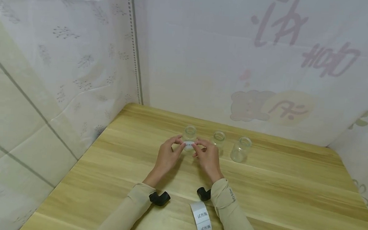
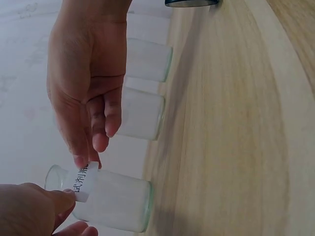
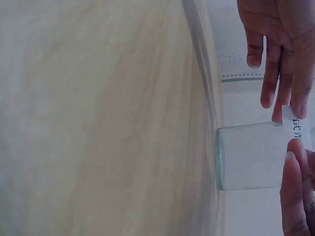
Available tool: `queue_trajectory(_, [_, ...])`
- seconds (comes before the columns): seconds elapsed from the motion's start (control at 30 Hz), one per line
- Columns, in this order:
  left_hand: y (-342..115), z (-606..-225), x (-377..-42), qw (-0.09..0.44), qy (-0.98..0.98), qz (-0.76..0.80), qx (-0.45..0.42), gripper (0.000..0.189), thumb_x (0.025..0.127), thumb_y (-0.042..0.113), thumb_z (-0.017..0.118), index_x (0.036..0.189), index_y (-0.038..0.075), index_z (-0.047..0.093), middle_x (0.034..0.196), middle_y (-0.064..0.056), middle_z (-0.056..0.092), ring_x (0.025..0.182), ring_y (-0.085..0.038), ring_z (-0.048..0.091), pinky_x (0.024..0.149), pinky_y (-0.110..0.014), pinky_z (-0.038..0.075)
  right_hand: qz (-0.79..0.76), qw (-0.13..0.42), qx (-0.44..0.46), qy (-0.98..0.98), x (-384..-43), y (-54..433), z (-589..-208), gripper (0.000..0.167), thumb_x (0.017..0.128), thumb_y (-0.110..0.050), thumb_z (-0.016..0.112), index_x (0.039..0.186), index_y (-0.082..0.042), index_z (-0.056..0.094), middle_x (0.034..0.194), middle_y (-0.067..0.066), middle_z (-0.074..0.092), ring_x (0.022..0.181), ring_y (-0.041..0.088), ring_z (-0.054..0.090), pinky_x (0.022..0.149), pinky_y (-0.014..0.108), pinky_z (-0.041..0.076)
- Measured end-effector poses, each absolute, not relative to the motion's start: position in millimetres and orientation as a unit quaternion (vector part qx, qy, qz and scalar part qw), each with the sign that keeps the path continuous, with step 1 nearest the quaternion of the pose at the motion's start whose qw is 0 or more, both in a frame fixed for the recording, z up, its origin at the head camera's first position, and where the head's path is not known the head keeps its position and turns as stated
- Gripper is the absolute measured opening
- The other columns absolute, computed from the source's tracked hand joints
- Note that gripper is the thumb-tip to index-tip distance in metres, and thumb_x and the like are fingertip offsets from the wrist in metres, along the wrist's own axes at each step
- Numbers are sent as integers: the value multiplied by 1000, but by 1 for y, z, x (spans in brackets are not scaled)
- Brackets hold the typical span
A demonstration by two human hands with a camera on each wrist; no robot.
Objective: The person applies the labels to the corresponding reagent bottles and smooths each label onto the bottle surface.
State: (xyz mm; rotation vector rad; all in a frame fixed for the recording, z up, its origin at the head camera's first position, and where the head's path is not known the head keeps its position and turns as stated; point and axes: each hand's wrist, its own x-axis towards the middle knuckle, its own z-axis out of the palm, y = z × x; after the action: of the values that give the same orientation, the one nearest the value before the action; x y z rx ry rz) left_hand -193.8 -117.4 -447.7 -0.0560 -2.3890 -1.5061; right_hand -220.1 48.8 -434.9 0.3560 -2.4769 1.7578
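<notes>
A clear glass jar (image 1: 189,132) stands upright with its mouth uncovered, the leftmost of three. A small white label (image 1: 188,145) with printed black characters lies across its front, overlapping the upper part of the jar in the right wrist view. My left hand (image 1: 169,151) pinches one end of the label (image 2: 84,183) between thumb and finger. At the opposite end, my right hand (image 1: 209,158) pinches the label with its thumb and index finger, its other fingers extended beside the jar (image 3: 248,157). Whether the label is stuck to the glass, I cannot tell.
Two more clear jars, a middle one (image 1: 218,137) and a right one (image 1: 240,151), stand to the right. A strip of printed labels (image 1: 201,218) lies near the right sleeve. Black curved pieces (image 1: 160,198) show by both cuffs. Fabric walls (image 1: 190,59) border the wooden table (image 1: 286,190).
</notes>
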Motion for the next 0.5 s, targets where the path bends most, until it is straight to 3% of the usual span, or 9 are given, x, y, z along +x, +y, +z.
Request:
queue_trajectory(0.07, [-118, -448, -194, 150, -834, -530, -20, 9, 100, 14, 71, 95, 7, 68, 138, -16, 65, 59, -16, 45, 52, -22, 38, 577, 39, 119, -807, -221, 49, -436, 12, 97, -4, 72, 104, 6, 76, 138, 24, 62, 65, 37, 72, 56, 30, 59])
queue_trajectory(0.2, [-119, -449, -194, 139, -832, -537, -23, 9, 101, 15, 69, 97, 8, 66, 141, -17, 63, 55, -12, 42, 52, -22, 38, 590, 40, 123, -797, -221, 49, -436, 14, 96, -1, 72, 105, 9, 74, 139, 24, 61, 67, 40, 72, 59, 37, 61])
queue_trajectory(0.5, [-120, -452, -196, 141, -826, -546, -24, 8, 102, 14, 68, 98, 7, 66, 139, -16, 64, 60, -15, 42, 54, -22, 39, 590, 44, 129, -796, -223, 48, -438, 12, 96, -1, 73, 103, 9, 75, 138, 25, 62, 69, 40, 73, 58, 37, 61])
